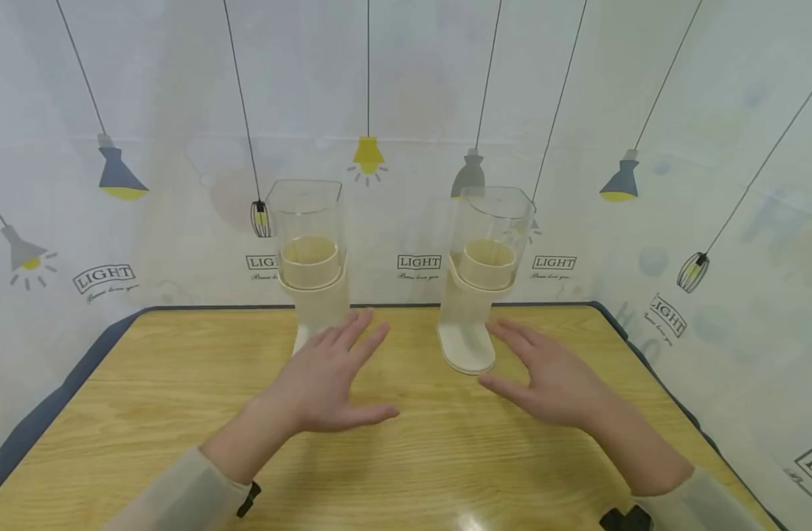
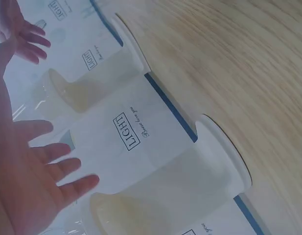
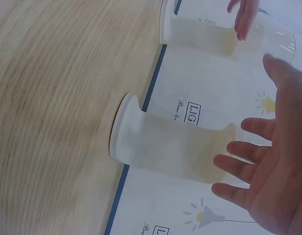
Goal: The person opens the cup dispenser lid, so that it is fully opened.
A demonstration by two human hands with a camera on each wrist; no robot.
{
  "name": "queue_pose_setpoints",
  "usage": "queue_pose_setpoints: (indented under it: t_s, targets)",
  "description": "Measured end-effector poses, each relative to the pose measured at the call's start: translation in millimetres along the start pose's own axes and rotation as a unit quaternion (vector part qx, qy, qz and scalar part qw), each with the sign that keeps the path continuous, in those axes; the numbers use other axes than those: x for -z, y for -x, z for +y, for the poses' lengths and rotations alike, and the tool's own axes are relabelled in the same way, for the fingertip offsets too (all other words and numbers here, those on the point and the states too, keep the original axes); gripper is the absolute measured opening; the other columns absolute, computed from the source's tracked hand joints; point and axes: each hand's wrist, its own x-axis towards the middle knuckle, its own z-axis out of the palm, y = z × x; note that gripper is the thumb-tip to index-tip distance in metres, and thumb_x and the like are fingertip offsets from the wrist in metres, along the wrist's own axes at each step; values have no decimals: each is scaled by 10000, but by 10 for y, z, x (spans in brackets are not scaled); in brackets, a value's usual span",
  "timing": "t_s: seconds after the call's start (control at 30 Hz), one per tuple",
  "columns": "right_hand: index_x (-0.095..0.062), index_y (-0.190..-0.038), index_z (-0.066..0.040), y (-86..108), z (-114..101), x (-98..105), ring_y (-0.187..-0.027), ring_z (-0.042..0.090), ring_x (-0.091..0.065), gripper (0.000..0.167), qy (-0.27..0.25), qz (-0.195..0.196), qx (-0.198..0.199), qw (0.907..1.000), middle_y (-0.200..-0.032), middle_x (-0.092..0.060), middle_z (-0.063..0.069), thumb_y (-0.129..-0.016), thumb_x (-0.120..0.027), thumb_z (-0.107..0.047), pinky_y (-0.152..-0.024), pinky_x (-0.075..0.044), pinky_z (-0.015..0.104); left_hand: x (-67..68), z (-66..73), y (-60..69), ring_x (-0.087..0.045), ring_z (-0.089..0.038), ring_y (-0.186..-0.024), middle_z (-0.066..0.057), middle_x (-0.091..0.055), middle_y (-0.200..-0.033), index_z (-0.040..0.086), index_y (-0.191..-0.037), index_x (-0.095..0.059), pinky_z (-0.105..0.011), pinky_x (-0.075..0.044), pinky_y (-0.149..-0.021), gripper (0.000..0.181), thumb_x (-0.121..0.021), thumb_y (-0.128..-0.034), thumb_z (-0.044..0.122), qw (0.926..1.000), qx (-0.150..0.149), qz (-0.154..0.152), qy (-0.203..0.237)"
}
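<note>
1. Your spread left hand (image 1: 319,380) is holding nothing; the left stand (image 1: 321,304) is standing just beyond its fingers.
2. Your right hand (image 1: 557,380) is gripping nothing too; the right stand (image 1: 463,306) is standing left of its fingertips.
3. Flat feet (image 1: 468,356) are probably keeping the clear cups (image 1: 307,209) from tipping.

In the head view, the left fingers (image 1: 371,344) and the rest of that hand hide most of the base of the left dispenser (image 1: 321,306), which itself covers part of a printed label (image 1: 261,262). The script beneath it is too small to read surely. The near edge of the bench (image 1: 406,472) is cut off. From the right wrist, the right fingers (image 3: 234,167) partly hide the clear top of the right dispenser (image 3: 165,147); whether they touch it cannot be told.
</note>
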Motion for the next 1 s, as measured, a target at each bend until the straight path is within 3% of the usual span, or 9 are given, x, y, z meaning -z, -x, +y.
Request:
queue_pose_setpoints:
  t_s: [0.13, 0.4, 0.6, 0.77, 1.0]
  targets:
    - [-518, -1560, -176, 5, 25, 74, -1388, 383, -604, 679, -255, 405, -225, 9986, -1548, -589, 98, -1024, -636, -576, -1085, -526, 625, -6, 16, -66, -588, -384, -1412, -168, -526, -1600, 102, -1591, -488, -539, -549, -1109, 932, -753, -886, 651, 9969, -196, 585, 487]
    - [-582, -1484, -126, -19, 112, 273, -1240, 351, -658, 512, -635, 1410, -87, 9879, -1415, -644, 111, -1037, -694, -351, -967, -558, 620, -33, 30, -222, -642, -313, -1344, -121, -651, -1464, 106, -1535, -558, -487, -583, -1069, 768, -793, -915, 492, 9851, -112, 977, 1409]
    - [-581, -1491, -109, -92, 159, 500, -1240, 365, -659, 504, -753, 1701, -120, 9825, -1440, -622, 142, -1039, -693, -301, -1012, -545, 612, -24, 63, -387, -627, -311, -1369, -100, -624, -1502, 112, -1550, -541, -499, -559, -1104, 742, -768, -941, 469, 9806, -111, 871, 1754]
    - [-549, -1519, -105, -215, 186, 673, -1279, 390, -629, 531, -874, 1738, -283, 9805, -1479, -570, 174, -1059, -658, -348, -1069, -524, 620, -5, 108, -560, -588, -276, -1419, -60, -588, -1544, 166, -1584, -504, -494, -529, -1147, 740, -736, -965, 498, 9768, 3, 629, 2047]
    - [-465, -1588, -167, -500, 186, 849, -1375, 384, -538, 662, -1041, 1676, -690, 9779, -1578, -429, 186, -1033, -660, -470, -1106, -486, 616, -2, 182, -875, -531, -264, -1476, -52, -552, -1586, 196, -1604, -480, -501, -506, -1172, 735, -724, -980, 497, 9742, -169, 481, 2200]
